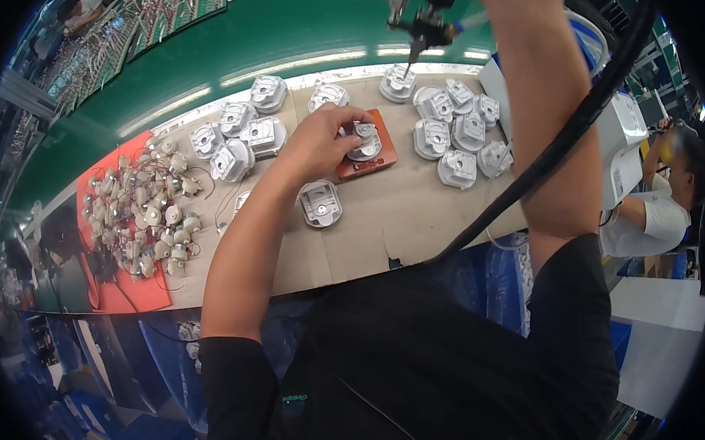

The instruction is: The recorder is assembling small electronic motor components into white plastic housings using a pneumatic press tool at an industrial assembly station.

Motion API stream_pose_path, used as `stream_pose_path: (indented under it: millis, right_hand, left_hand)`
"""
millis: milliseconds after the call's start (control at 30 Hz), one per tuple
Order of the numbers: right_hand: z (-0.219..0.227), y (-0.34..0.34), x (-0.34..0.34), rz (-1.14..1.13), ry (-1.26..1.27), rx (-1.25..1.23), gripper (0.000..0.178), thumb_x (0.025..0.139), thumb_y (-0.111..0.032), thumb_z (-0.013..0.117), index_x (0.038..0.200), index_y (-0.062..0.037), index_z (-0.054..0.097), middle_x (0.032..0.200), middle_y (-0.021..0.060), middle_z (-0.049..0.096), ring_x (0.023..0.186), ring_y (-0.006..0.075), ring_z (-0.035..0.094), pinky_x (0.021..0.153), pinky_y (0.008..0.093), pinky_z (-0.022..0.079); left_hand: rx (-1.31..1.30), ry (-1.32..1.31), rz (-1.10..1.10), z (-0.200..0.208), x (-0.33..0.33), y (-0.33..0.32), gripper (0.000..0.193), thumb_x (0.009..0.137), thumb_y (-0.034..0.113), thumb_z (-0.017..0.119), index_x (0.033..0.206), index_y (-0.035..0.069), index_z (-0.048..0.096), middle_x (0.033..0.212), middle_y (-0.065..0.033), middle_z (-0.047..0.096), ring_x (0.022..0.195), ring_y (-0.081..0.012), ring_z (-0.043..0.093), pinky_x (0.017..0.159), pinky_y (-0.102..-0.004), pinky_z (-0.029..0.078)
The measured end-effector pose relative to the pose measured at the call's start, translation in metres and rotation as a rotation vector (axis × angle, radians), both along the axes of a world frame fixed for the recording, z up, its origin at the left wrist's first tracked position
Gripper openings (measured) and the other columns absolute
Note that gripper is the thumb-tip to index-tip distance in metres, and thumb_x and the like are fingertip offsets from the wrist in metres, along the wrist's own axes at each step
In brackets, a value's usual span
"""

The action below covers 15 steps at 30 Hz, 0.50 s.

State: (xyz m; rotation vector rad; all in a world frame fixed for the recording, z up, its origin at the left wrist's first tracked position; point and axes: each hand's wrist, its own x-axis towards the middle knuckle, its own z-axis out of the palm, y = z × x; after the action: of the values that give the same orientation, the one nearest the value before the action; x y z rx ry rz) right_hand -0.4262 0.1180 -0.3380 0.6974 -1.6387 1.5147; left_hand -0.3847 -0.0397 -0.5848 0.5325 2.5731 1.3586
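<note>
My left hand (322,141) reaches over an orange block fixture (385,134). Its thumb and fingers close round a small white plastic housing (364,141) seated on that block. My right forearm (538,94) is raised toward the upper edge, and the hand itself lies beyond the picture. Left of that forearm hangs a black and metal tool (428,33) with a thin tip, above a white housing (397,83). Just below the block a round white housing (320,204) lies on the brown table cover; behind my left hand is another white housing (328,96).
White housings cluster to the left (236,118) and right (469,130). Several small wired motors (142,209) pile up on a red sheet (153,289). A black cable (530,177) crosses at right. Beyond runs a green surface (290,33). A person (660,208) sits far right.
</note>
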Motion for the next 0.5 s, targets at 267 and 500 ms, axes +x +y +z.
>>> stream_pose_path:
  millis: [267,500]
  right_hand:
    - [-0.067,0.013,0.017,-0.099,-0.186,-0.074,0.037,0.095,-0.037,0.078,0.104,-0.0031,0.065,0.079,-0.0042,0.058,0.066,0.005,0.049,0.059,0.0225,0.039]
    - [-0.096,0.012,0.02,0.261,-0.173,-0.175,0.031,0.093,-0.023,0.08,0.109,-0.0034,0.062,0.08,-0.0027,0.061,0.066,0.0039,0.052,0.057,0.0192,0.039]
  left_hand:
    - [0.039,-0.058,0.0,0.006,0.004,0.005,0.035,0.09,0.004,0.072,0.124,0.012,0.072,0.105,-0.012,0.063,0.089,-0.0252,0.065,0.084,-0.0381,0.053]
    - [0.132,-0.137,0.024,0.002,0.005,0.003,0.036,0.091,0.0,0.072,0.125,0.012,0.073,0.1,-0.0018,0.06,0.086,-0.0118,0.057,0.083,-0.0279,0.052]
